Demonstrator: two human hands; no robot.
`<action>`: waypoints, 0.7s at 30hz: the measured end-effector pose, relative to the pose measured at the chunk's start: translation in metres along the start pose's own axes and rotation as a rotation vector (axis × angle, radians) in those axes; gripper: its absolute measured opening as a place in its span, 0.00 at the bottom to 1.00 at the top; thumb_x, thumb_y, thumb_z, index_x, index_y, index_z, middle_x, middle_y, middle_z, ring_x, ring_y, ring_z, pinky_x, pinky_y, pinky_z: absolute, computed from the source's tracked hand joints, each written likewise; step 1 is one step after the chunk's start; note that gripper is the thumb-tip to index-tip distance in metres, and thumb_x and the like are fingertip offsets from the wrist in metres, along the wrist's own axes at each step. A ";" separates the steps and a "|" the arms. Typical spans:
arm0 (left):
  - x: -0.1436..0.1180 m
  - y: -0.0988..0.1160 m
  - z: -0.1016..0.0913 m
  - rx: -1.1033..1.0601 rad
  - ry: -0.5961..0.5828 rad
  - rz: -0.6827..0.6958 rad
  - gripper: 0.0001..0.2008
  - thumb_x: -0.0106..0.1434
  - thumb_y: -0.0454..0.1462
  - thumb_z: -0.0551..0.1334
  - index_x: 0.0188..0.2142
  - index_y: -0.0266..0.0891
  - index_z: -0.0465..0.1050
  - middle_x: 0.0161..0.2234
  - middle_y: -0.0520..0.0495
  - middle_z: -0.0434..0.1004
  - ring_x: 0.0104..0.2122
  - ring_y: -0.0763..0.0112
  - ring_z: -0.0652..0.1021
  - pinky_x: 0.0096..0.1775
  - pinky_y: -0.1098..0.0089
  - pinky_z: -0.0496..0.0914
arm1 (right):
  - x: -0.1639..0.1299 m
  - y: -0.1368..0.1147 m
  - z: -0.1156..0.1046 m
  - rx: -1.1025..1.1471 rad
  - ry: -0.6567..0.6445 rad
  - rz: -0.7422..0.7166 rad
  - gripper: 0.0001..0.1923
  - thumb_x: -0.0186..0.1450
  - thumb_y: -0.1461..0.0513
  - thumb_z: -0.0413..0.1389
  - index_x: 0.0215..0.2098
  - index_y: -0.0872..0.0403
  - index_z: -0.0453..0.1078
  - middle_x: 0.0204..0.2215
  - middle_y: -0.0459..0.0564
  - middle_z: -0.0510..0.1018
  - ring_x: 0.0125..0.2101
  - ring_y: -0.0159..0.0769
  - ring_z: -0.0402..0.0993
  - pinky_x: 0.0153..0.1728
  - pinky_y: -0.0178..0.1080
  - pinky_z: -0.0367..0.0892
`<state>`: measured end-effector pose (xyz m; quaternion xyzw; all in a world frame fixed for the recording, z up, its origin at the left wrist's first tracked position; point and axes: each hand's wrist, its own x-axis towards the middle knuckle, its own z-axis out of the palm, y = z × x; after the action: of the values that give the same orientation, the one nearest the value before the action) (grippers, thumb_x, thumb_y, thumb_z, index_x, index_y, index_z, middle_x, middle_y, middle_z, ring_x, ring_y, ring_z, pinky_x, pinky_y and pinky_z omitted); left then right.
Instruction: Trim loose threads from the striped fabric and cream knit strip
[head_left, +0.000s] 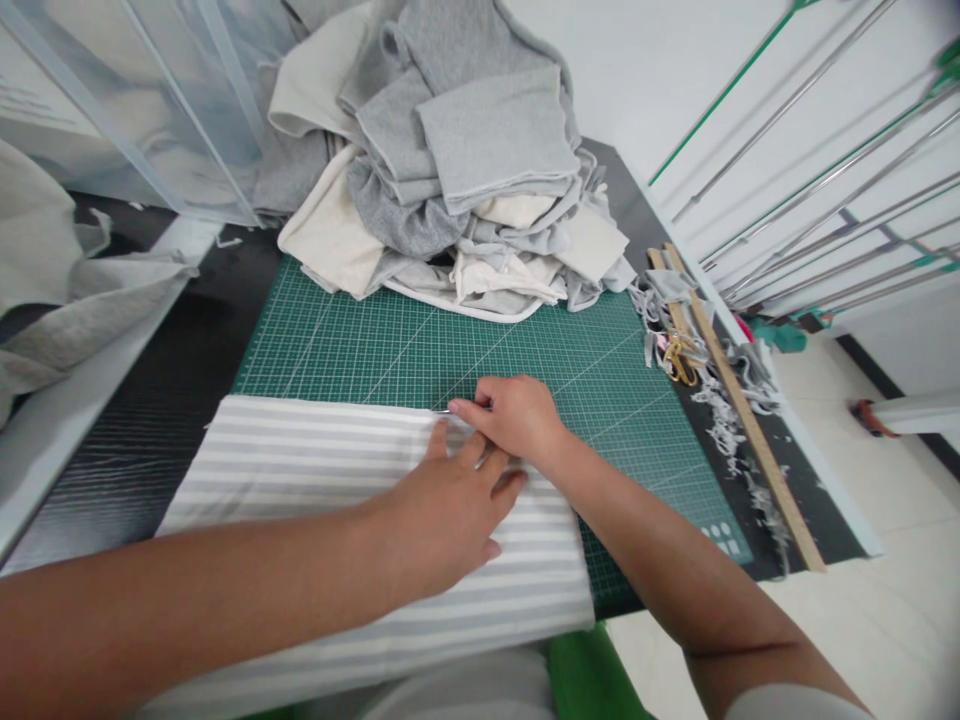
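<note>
A grey-and-white striped fabric [300, 470] lies flat across the near part of a green cutting mat [345, 340] and hangs toward my lap. My left hand [457, 500] presses on it, open, with the fingers spread near its far edge. Just beyond, my right hand [517, 415] is closed at that edge, the thumb pointing left. From under its thumb sticks out the tip of a thin metal tool [442, 410], touching the fabric's edge. The rest of the tool is hidden in the hand, so its kind does not show.
A large pile of grey and cream fabric pieces [495, 140] covers the mat's far end. On the right lie gold-handled scissors [679, 360], a wooden ruler [757, 430] and fabric scraps [724, 420]. Translucent bins [172, 100] stand far left; metal rods [780, 80] lean against the wall.
</note>
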<state>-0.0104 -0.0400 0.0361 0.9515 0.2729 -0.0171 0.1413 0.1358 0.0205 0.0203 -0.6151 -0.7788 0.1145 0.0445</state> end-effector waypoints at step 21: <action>-0.047 -0.028 0.032 0.022 0.155 0.062 0.30 0.68 0.54 0.47 0.65 0.48 0.53 0.68 0.43 0.46 0.67 0.54 0.49 0.65 0.52 0.41 | -0.006 0.012 0.014 -0.055 0.210 -0.140 0.27 0.67 0.43 0.45 0.26 0.52 0.71 0.20 0.46 0.77 0.24 0.34 0.73 0.26 0.36 0.50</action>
<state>-0.0633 -0.0498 0.0037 0.9594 0.2533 0.0579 0.1099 0.1458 0.0159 0.0039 -0.5687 -0.8138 0.0247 0.1170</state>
